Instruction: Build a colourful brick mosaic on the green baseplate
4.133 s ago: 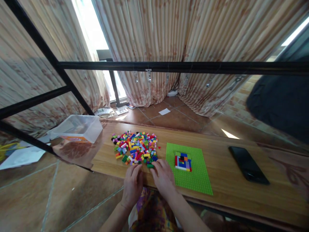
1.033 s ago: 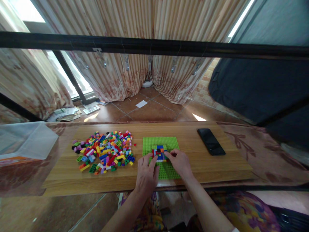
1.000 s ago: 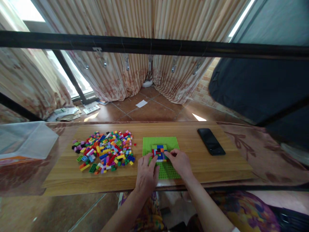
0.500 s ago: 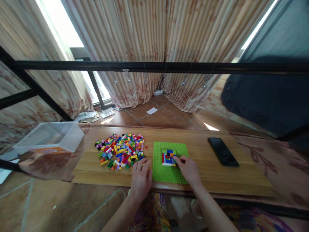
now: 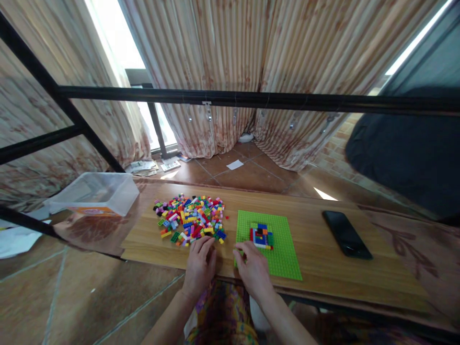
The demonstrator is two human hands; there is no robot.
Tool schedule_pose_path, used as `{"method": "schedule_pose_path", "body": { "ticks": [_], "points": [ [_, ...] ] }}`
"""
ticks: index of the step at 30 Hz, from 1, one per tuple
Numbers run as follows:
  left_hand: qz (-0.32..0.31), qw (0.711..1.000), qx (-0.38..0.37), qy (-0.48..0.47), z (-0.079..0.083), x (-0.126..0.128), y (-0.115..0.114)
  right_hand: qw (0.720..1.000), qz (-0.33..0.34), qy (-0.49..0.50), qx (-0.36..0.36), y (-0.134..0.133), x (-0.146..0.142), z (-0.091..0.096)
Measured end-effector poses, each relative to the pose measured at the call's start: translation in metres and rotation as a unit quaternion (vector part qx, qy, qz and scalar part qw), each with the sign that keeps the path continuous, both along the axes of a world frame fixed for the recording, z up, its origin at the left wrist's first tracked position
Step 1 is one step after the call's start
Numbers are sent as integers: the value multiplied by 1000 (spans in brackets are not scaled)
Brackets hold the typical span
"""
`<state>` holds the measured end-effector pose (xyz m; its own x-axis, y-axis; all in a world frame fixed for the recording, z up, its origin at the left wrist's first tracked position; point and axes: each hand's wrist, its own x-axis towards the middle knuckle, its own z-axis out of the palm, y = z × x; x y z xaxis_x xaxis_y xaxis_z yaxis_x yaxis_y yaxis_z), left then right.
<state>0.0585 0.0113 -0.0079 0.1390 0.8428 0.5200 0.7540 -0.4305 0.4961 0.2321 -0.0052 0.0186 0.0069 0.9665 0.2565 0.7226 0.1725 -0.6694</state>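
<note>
My left hand (image 5: 200, 264) is by the table's front edge, just below a pile of small toy bricks (image 5: 194, 219). Its fingers are curled together over the thumb, and I cannot make out what they hold, if anything. Beside it, my right hand (image 5: 252, 268) hovers at the left front edge of a green baseplate (image 5: 287, 254). Thumb and forefinger are bent with a small gap between them, and nothing shows there. On the baseplate sits a low square build (image 5: 261, 236) of red, blue, white, green and orange bricks.
A black phone (image 5: 347, 235) lies on the wooden tabletop (image 5: 316, 268) to the right. Past the tabletop's left end stands a clear plastic bin (image 5: 102, 191) with an orange label. A black metal bar (image 5: 230, 98) crosses above the table in front of the curtains.
My right hand has left the brick build and moved left to the baseplate's edge, nearer my left hand. A green and a red brick now show at the build's right side. The view has shifted.
</note>
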Motion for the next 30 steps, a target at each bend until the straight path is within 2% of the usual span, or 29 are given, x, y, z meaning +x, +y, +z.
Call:
{"method": "schedule_pose_path", "body": {
  "ticks": [5, 12, 16, 19, 22, 27, 30],
  "points": [
    [-24, 999, -5, -31, 7, -9, -4, 996, -6, -74, -42, 9, -23, -4],
    [24, 999, 12, -31, 5, -24, -9, 980, -58, -170, -90, 26, -45, -1],
    [18, 999, 16, -27, 3, -27, -10, 979, -57, -179, -85, 29, -48, -2],
    [2, 1000, 5, -26, 8, -19, -11, 987, -34, -134, -78, 23, -44, -1],
    [-26, 999, -28, -36, 15, -2, -12, 996, -7, -45, -82, 9, -34, 3],
    [-169, 976, -118, -68, 21, 34, -14, 993, -4, 66, -101, -17, -4, 12],
    [-207, 962, -154, -84, 21, 52, -14, 988, -19, 113, -103, -25, 16, 13]
  ]
}}
